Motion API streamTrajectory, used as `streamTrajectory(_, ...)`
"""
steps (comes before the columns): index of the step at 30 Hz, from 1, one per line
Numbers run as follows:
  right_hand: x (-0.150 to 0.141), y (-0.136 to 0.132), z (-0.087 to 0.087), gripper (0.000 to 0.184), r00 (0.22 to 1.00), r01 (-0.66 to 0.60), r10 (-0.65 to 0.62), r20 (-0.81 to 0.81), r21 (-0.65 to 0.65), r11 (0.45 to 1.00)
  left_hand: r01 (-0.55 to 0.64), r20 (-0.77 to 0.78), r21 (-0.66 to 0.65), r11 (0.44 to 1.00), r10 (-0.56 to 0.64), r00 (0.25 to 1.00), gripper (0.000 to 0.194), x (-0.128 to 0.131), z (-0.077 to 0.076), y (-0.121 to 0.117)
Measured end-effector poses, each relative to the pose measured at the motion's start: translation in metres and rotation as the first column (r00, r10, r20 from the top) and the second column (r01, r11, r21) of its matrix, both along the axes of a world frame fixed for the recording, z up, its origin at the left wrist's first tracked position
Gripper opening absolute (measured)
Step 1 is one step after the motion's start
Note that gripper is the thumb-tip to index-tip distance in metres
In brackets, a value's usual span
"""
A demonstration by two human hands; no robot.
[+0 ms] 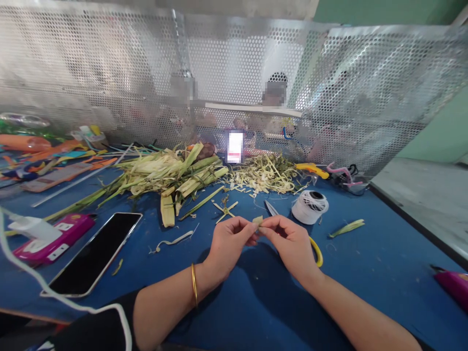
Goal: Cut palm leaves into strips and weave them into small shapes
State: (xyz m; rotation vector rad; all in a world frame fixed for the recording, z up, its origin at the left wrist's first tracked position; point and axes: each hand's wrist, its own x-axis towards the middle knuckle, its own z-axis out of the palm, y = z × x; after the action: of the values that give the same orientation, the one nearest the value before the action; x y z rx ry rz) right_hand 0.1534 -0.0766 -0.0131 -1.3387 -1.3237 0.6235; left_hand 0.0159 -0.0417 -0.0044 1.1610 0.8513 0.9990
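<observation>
Both my hands meet over the middle of the blue table point(234, 312), fingertips pinched together on a small pale-green piece of leaf point(258, 220). My left hand point(231, 243), with a gold bangle at the wrist, grips it from the left. From the right, my right hand point(290, 246) pinches the same piece. Scissors lie partly hidden beneath my right hand, their blade point(271, 208) and yellow handle point(317, 252) showing. A spool of white thread point(309, 206) stands just beyond that hand. A small cross of leaf strips point(225, 210) lies past my left hand.
Behind lie a pile of long green leaves point(164, 175) and a heap of scraps point(266, 173), before a perforated metal screen point(241, 53). At left are a phone point(97, 253), a purple power strip point(54, 239) and a white cable point(32, 275). A yellow-handled tool point(312, 169) lies at back right.
</observation>
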Motion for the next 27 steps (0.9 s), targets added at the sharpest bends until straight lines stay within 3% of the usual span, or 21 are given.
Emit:
streamTrajectory(6,-0.0007,0.0011,0.0005,0.015,0.984,-0.023,0.009,-0.177,-0.078,0.997,0.018,-0.039,0.039,0.999,-0.016,0.999,0.022,-0.0003,0.0003,0.0008)
streamTrajectory(19,0.0028,-0.002,-0.0063,0.008,0.972,0.001,-0.04,0.231,0.168,0.986,0.004,-0.023,-0.024,1.0,-0.005,1.0,0.026,0.0003,-0.0007,-0.001)
streamTrajectory(27,0.0046,-0.0011,-0.0033,0.009,0.975,-0.002,-0.028,0.221,0.138,0.99,0.007,0.02,-0.069,0.998,-0.005,1.0,0.03,0.0003,-0.0011,-0.0008)
